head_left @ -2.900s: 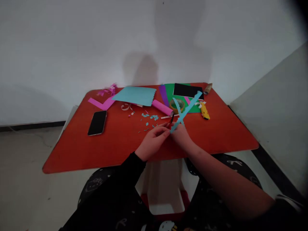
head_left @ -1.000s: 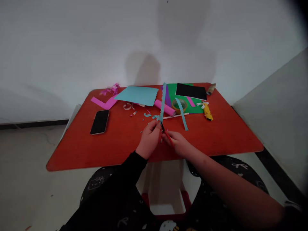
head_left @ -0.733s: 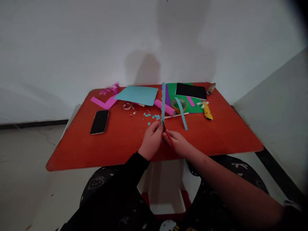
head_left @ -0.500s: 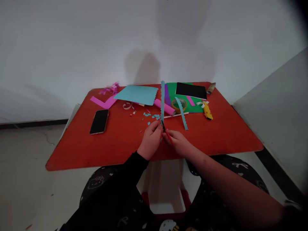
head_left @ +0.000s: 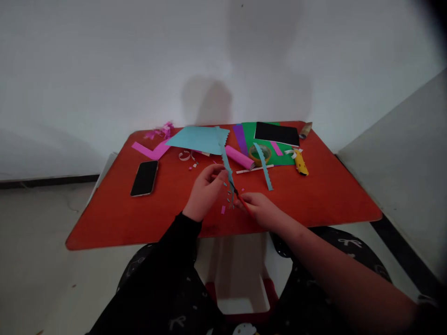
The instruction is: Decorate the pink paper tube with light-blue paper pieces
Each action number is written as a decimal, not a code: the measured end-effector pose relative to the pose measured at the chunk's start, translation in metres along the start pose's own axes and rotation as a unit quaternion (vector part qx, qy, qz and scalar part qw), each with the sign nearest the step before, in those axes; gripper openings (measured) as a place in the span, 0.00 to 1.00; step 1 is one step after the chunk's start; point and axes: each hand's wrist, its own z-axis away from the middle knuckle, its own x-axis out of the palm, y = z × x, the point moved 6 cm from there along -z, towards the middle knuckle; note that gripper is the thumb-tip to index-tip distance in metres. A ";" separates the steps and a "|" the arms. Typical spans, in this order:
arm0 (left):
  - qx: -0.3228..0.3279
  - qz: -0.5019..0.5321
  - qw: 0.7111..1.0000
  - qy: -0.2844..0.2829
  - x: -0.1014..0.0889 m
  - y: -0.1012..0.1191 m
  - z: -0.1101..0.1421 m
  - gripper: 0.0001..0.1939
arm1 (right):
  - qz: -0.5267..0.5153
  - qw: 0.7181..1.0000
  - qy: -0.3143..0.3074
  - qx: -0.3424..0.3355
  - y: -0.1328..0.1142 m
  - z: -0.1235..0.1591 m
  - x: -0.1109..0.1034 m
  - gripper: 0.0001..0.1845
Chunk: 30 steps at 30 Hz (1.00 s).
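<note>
At the near edge of the bench (head_left: 104,218), the left hand (head_left: 204,191), in a black sleeve (head_left: 178,237), and the bare right hand (head_left: 261,209) work close together. The right hand's grip is clenched on red-handled scissors (head_left: 245,204), whose dark blades (head_left: 233,190) sit at the lower end of a narrow light-blue paper strip (head_left: 226,165). Whether the blades are open or closed is too small to tell. The left hand's fingertips (head_left: 220,171) appear pinched on that strip, which rises at a tilt toward the far side of the bench, though the contact is hard to confirm.

Tiny blue paper snippets (head_left: 230,197) and a pink scrap (head_left: 222,210) lie just below the blades. As things lie, some cutting is done: a scalloped blue strip (head_left: 264,167) rests partly on a green sheet (head_left: 282,158), and a long uncut stretch of the held strip stands above the blades.

Farther off lie a rolled pink paper (head_left: 239,157), a ring of tape (head_left: 260,156), a yellow utility knife (head_left: 301,163), a black smartphone (head_left: 144,177), and a light-blue sheet with a zigzag edge (head_left: 195,139).
</note>
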 end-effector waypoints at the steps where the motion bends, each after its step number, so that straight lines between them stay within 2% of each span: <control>1: -0.004 0.010 1.000 -0.003 -0.001 0.002 -0.001 0.11 | -0.003 1.000 -0.007 0.004 0.001 0.000 0.001 0.26; 8: -0.003 0.006 0.998 -0.056 0.000 0.011 0.002 0.11 | 0.005 1.000 -0.025 0.005 0.000 0.002 -0.001 0.27; 14: -0.011 -0.009 0.997 -0.073 -0.004 0.016 0.005 0.11 | 0.026 0.999 -0.040 0.008 -0.004 0.003 -0.006 0.29; 22: -0.029 0.066 0.997 -0.008 0.002 0.004 0.008 0.09 | 0.015 0.999 -0.026 -0.015 0.000 0.001 -0.005 0.30; 30: -0.056 0.068 0.996 -0.009 0.006 0.000 0.012 0.10 | -0.008 0.999 -0.019 -0.027 -0.002 0.002 -0.002 0.33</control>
